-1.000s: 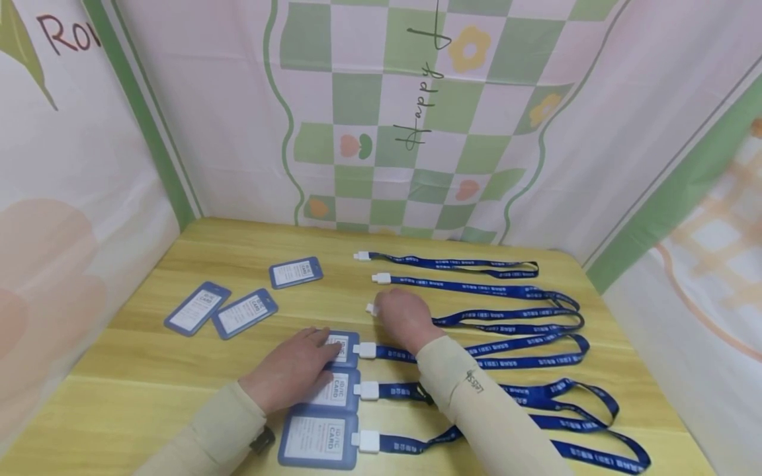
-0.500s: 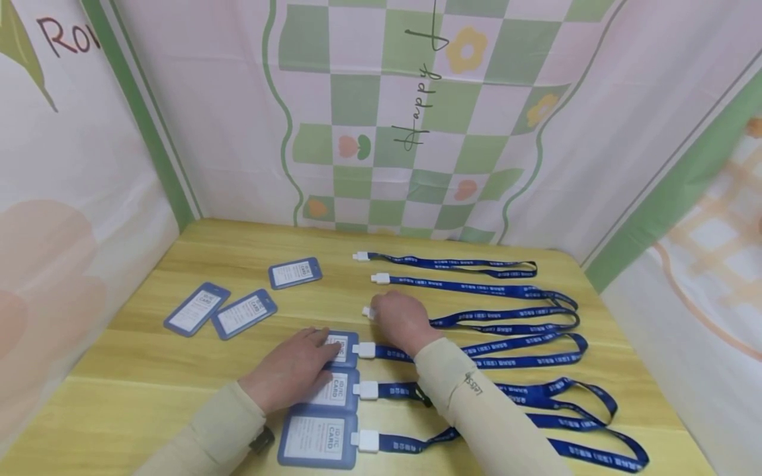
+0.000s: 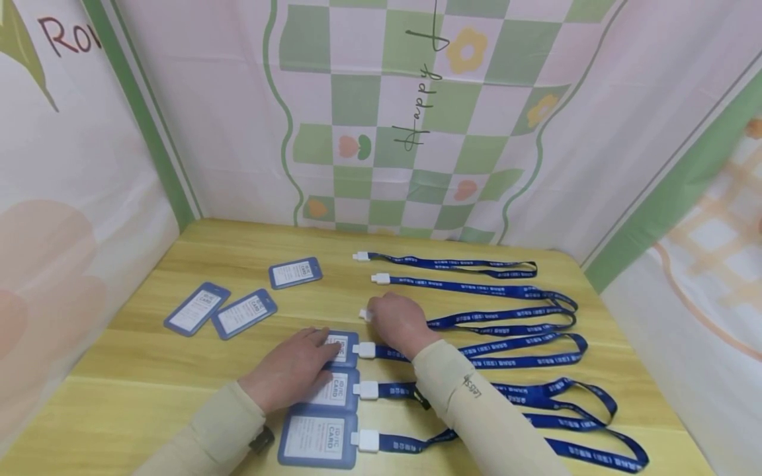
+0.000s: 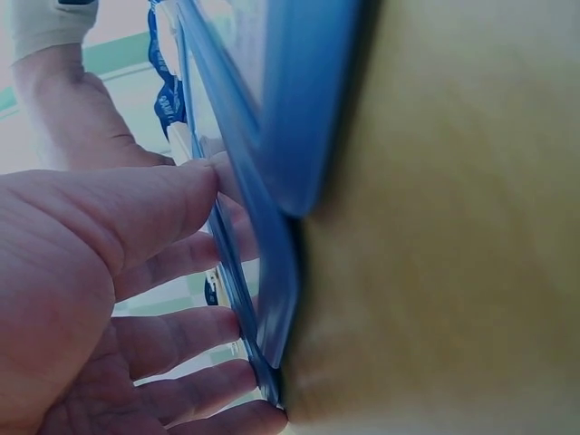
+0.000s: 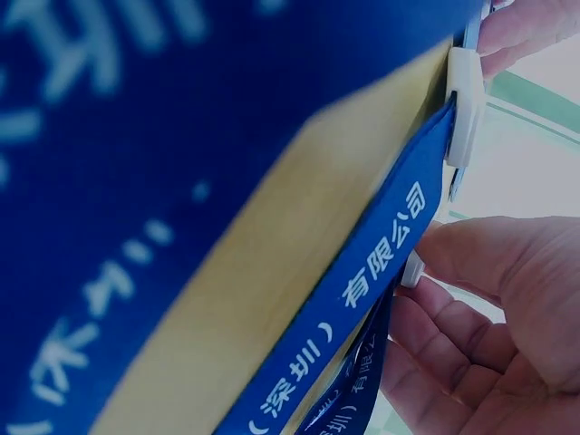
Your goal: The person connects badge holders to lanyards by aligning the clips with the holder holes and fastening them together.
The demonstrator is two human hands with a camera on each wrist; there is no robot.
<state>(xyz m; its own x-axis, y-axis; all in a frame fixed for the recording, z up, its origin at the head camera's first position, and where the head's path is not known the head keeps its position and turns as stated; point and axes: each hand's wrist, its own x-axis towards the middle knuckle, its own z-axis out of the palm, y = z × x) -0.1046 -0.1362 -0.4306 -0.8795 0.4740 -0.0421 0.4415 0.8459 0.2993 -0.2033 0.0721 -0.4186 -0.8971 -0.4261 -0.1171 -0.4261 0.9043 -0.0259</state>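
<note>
My left hand (image 3: 292,370) rests with fairly straight fingers on the upper two of three blue ID card holders, the top holder (image 3: 351,360) and the middle holder (image 3: 342,390). In the left wrist view its thumb and fingers lie along the holders' blue edges (image 4: 272,281). White clips join this column of holders to blue lanyards. Just above, my right hand (image 3: 400,322) pinches the white clip (image 3: 365,315) of another lanyard (image 3: 506,316), its strap trailing right. Thumb and index finger meet at that clip in the right wrist view, partly behind a printed blue strap (image 5: 362,263).
Three loose card holders lie at the left: one upper holder (image 3: 295,273), and two more, a tilted holder (image 3: 198,309) and a neighbouring holder (image 3: 245,314). Two lanyards, the far one (image 3: 446,262) and the nearer one (image 3: 470,287), stretch across the back of the wooden table (image 3: 137,370). Printed curtains (image 3: 381,99) enclose it.
My right hand has shifted slightly left and toward the near side, drawing the lanyard's clip along with it. The left hand has stayed on the card holders.
</note>
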